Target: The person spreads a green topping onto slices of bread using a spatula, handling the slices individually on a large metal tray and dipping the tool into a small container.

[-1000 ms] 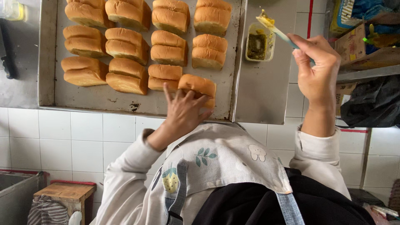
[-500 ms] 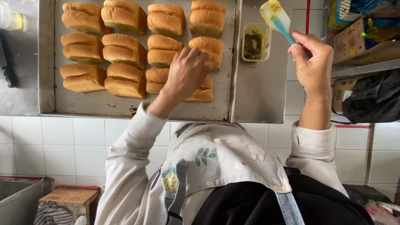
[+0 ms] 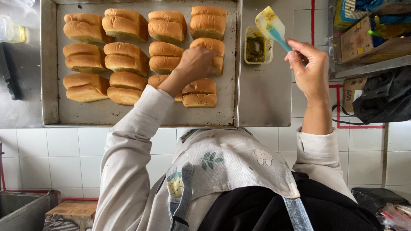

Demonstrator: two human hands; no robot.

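Observation:
Several golden split buns [image 3: 126,55] lie in rows on a metal baking tray [image 3: 50,72]. My left hand [image 3: 195,64] reaches over the tray with its fingers closed on a bun [image 3: 212,45] in the right-hand column. Off the tray's right side, my right hand [image 3: 310,70] holds up a spatula [image 3: 270,23] by its blue handle. The pale blade is smeared with green-yellow spread. It hovers just above a small clear tub of dark green spread [image 3: 258,47], which stands on a second metal sheet [image 3: 265,98].
A shelf with cardboard boxes [image 3: 364,38] and a black bag [image 3: 385,96] is at the right. A clear bottle [image 3: 10,32] and a black handle [image 3: 8,72] lie left of the tray. White tiles [image 3: 64,154], a wooden stool [image 3: 72,209] and a metal basin [image 3: 21,209] are below.
My left hand has moved from the bun at the tray's near edge to one farther in. My right hand has shifted the spatula to the right of the tub, still raised.

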